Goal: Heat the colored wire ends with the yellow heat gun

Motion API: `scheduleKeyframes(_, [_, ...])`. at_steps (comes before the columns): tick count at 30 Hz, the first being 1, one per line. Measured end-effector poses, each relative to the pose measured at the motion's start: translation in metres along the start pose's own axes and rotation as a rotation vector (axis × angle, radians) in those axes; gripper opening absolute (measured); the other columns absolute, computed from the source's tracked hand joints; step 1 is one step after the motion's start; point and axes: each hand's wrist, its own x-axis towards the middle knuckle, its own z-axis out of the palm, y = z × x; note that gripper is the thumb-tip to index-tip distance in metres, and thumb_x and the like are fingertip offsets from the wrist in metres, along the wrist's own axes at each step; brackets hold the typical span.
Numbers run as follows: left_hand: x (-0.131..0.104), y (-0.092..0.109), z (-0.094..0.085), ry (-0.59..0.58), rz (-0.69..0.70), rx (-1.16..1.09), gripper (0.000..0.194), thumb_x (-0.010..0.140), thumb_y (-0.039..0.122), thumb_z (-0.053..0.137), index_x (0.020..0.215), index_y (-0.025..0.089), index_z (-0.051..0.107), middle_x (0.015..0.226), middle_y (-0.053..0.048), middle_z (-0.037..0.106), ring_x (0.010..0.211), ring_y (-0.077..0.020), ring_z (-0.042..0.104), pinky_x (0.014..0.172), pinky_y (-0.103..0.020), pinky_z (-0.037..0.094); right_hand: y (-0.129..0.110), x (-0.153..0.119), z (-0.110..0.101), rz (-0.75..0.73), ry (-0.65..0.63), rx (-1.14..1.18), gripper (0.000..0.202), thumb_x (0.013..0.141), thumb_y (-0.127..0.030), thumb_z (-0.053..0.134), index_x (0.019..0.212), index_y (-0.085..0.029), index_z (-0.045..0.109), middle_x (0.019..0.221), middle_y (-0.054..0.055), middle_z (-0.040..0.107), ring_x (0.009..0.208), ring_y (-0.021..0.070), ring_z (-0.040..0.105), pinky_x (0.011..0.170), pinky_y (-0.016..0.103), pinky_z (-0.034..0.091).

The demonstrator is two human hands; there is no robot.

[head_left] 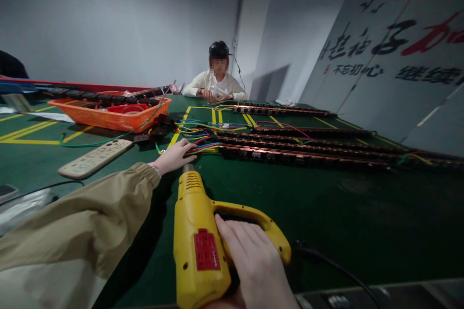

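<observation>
A yellow heat gun [188, 212] with a red label lies in front of me, its metal nozzle pointing away from me. My right hand [253, 260] is closed on it from the right, beside the looped handle; the thumb is partly hidden. Just past the nozzle, my left hand [176, 155] closes over the ends of coloured wires [206, 147]. Its fingertips are bent, and the exact grip is partly hidden. These wires run left from long dark strips with copper-coloured bars [290, 154] on the green table.
An orange basket [108, 118] holding dark parts stands at the left, near a power strip [94, 158]. More strips [282, 108] lie farther back, where a co-worker [217, 84] sits. A black cord [333, 265] runs along the right front.
</observation>
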Motion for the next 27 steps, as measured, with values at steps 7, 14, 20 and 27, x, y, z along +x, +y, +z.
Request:
scheduleKeyframes(7, [-0.012, 0.006, -0.006, 0.003, -0.059, 0.127, 0.039, 0.088, 0.048, 0.041, 0.101, 0.019, 0.064, 0.092, -0.008, 0.054, 0.088, -0.0222, 0.056, 0.077, -0.034, 0.047, 0.006, -0.006, -0.016, 0.028, 0.024, 0.037, 0.095, 0.061, -0.087, 0.041, 0.121, -0.016, 0.057, 0.106, 0.006, 0.066, 0.094, 0.0216, 0.062, 0.085, 0.032, 0.047])
scheduleKeyframes(14, [-0.038, 0.027, -0.025, -0.089, 0.044, 0.069, 0.033, 0.091, 0.041, 0.037, 0.101, 0.019, 0.058, 0.098, -0.007, 0.057, 0.093, -0.0202, 0.056, 0.082, -0.031, 0.046, 0.021, -0.022, -0.032, -0.008, 0.046, -0.138, 0.096, 0.056, -0.082, 0.056, 0.126, -0.016, 0.047, 0.110, 0.009, 0.064, 0.094, 0.0246, 0.062, 0.079, 0.033, 0.050])
scheduleKeyframes(20, [-0.057, 0.037, -0.037, -0.156, 0.087, 0.036, 0.033, 0.091, 0.045, 0.037, 0.104, 0.022, 0.058, 0.099, -0.004, 0.057, 0.090, -0.0175, 0.057, 0.076, -0.027, 0.045, 0.018, -0.018, -0.038, -0.009, 0.007, -0.271, 0.104, 0.049, -0.085, 0.057, 0.124, -0.014, 0.045, 0.116, 0.014, 0.060, 0.099, 0.0296, 0.061, 0.077, 0.039, 0.052])
scheduleKeyframes(27, [-0.058, 0.035, -0.037, -0.124, 0.110, 0.108, 0.034, 0.091, 0.045, 0.039, 0.112, 0.022, 0.053, 0.103, -0.004, 0.057, 0.093, -0.0187, 0.058, 0.076, -0.027, 0.045, 0.014, -0.016, -0.037, 0.098, -0.028, -0.224, 0.094, 0.044, -0.087, 0.057, 0.107, -0.017, 0.054, 0.092, 0.008, 0.065, 0.081, 0.0251, 0.064, 0.067, 0.036, 0.053])
